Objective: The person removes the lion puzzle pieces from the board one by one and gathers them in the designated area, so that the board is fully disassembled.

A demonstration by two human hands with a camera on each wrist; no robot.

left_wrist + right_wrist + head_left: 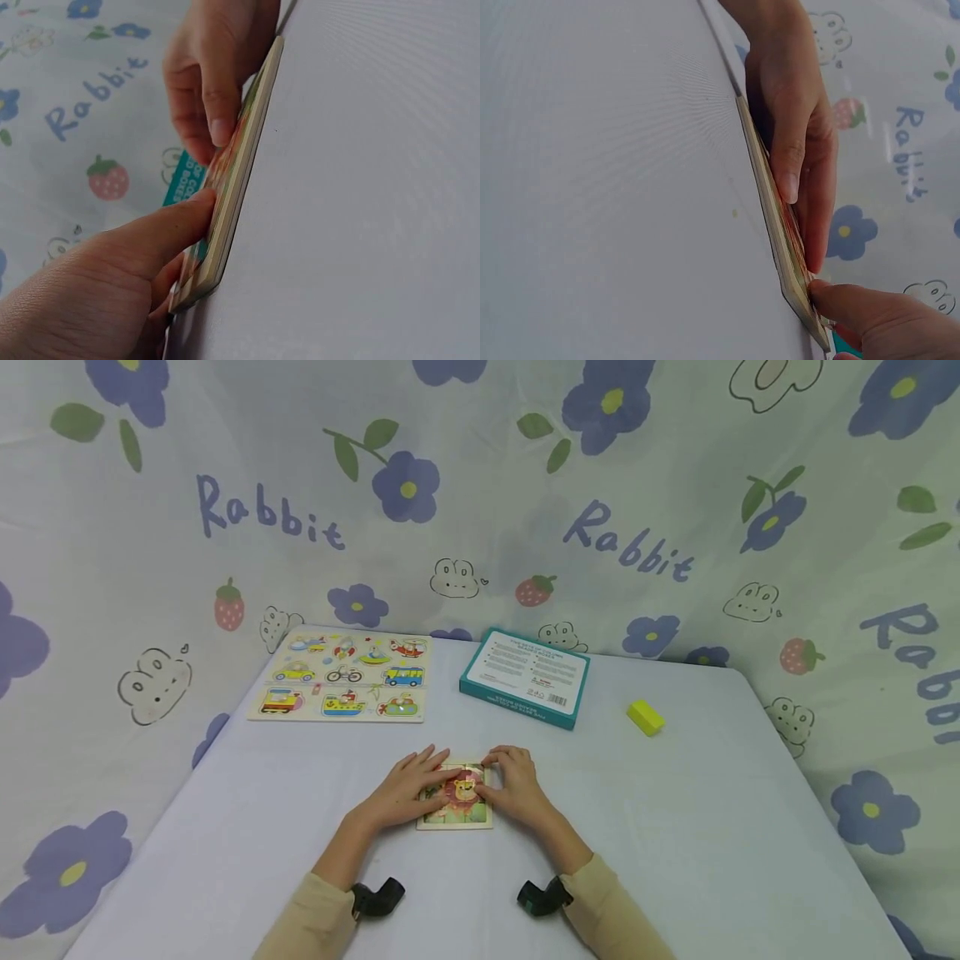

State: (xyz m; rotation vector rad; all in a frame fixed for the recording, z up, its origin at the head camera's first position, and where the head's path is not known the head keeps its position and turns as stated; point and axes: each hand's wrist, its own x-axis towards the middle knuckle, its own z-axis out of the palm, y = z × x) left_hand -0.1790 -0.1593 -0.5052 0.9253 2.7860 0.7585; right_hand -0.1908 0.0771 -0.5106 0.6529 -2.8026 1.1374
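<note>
A small square lion puzzle (455, 817) in a pale wooden frame lies flat on the table. My left hand (408, 791) rests across its left part, fingers extended and partly covering the picture. From the right, my right hand (517, 789) touches the puzzle: the thumb lies on the face near the lion, and the index finger bends at the upper right corner. In the left wrist view the puzzle's frame (244, 169) appears edge-on, with both thumbs on its face. The right wrist view shows the puzzle's edge (769, 214) too; the fingers beyond it are partly hidden.
A wooden board of vehicle pictures (345, 681) lies at the back left. Beside it is a teal-and-white box (525, 677). A yellow block (646, 717) sits to the right, and a patterned curtain (480, 510) hangs behind the white table (675, 827).
</note>
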